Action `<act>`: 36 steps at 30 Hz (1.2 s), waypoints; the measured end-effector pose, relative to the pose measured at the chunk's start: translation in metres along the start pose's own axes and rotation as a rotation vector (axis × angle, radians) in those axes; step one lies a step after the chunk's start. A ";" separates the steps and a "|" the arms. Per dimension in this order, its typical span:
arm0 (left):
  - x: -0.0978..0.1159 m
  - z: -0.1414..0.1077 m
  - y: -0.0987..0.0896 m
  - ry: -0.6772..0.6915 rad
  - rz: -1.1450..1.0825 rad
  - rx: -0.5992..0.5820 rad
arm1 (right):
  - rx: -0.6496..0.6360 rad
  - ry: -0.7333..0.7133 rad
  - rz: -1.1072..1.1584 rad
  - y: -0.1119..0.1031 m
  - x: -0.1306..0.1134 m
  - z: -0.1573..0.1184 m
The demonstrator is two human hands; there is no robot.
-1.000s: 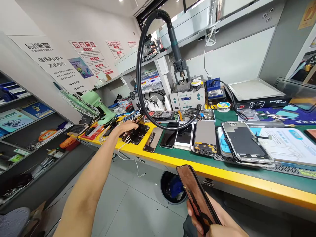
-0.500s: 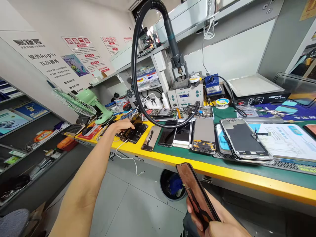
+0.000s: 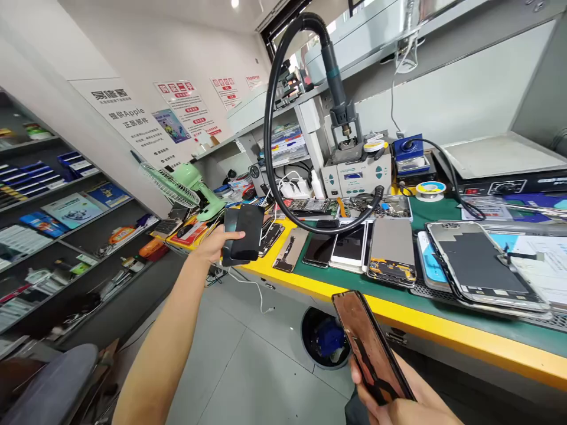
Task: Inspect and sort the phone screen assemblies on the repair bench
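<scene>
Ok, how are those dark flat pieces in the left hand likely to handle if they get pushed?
The dark flat pieces are probably fairly stiff: they look flat though the left hand holds them by one side. They may slide over each other, since they overlap unevenly and look smooth. Being thin, they are likely light.

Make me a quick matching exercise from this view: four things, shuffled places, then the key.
1. thin black rectangular panels
2. slim dark-edged slab with copper-brown face
3. mint-green desk fan
4. round dark bin

A. on the grey tiled floor
B. in the right hand
C. on the yellow-edged bench
D. in the left hand

Pairs: 1-D, 2-B, 3-C, 4-A
</scene>
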State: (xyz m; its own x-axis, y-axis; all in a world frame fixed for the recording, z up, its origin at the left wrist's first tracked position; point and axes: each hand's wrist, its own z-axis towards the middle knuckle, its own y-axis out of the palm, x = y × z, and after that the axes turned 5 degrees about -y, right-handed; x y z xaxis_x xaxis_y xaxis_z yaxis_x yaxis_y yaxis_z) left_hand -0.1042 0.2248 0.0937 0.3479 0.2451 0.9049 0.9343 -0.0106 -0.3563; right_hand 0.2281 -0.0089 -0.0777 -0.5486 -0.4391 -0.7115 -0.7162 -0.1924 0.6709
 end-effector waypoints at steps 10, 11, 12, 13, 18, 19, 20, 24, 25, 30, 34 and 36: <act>-0.066 -0.126 0.093 -0.239 -0.405 -0.185 | -0.130 -0.173 0.007 0.035 -0.030 0.038; -0.067 -0.132 0.098 -0.261 -0.420 -0.204 | -0.142 -0.184 0.017 0.038 -0.032 0.037; -0.068 -0.135 0.102 -0.279 -0.432 -0.213 | -0.158 -0.194 0.029 0.040 -0.033 0.035; -0.068 -0.138 0.105 -0.291 -0.440 -0.214 | -0.179 -0.196 0.039 0.043 -0.034 0.033; -0.068 -0.145 0.113 -0.318 -0.430 -0.227 | -0.305 -0.162 0.067 0.042 -0.034 0.031; -0.068 -0.146 0.113 -0.321 -0.426 -0.236 | -0.323 -0.157 0.073 0.040 -0.033 0.032; -0.068 -0.147 0.114 -0.323 -0.422 -0.239 | -0.335 -0.156 0.081 0.039 -0.032 0.033; -0.067 -0.150 0.116 -0.343 -0.407 -0.214 | -0.356 -0.155 0.088 0.038 -0.031 0.034; -0.067 -0.150 0.116 -0.351 -0.416 -0.216 | -0.361 -0.153 0.078 0.038 -0.032 0.034; -0.073 -0.150 0.115 -0.345 -0.539 -0.264 | -0.376 -0.187 0.042 0.035 -0.035 0.030; -0.076 -0.153 0.111 -0.329 -0.660 -0.373 | -0.359 -0.222 -0.001 0.021 -0.039 0.024; -0.075 -0.155 0.108 -0.307 -0.716 -0.473 | -0.344 -0.228 -0.045 0.013 -0.042 0.021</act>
State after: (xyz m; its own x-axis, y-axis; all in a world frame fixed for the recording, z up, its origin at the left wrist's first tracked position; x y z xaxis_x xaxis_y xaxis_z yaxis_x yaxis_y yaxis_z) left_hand -0.0169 0.0549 0.0233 -0.3002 0.5926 0.7474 0.8771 -0.1365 0.4606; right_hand 0.2329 0.0252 -0.0434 -0.6293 -0.2252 -0.7438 -0.5767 -0.5062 0.6412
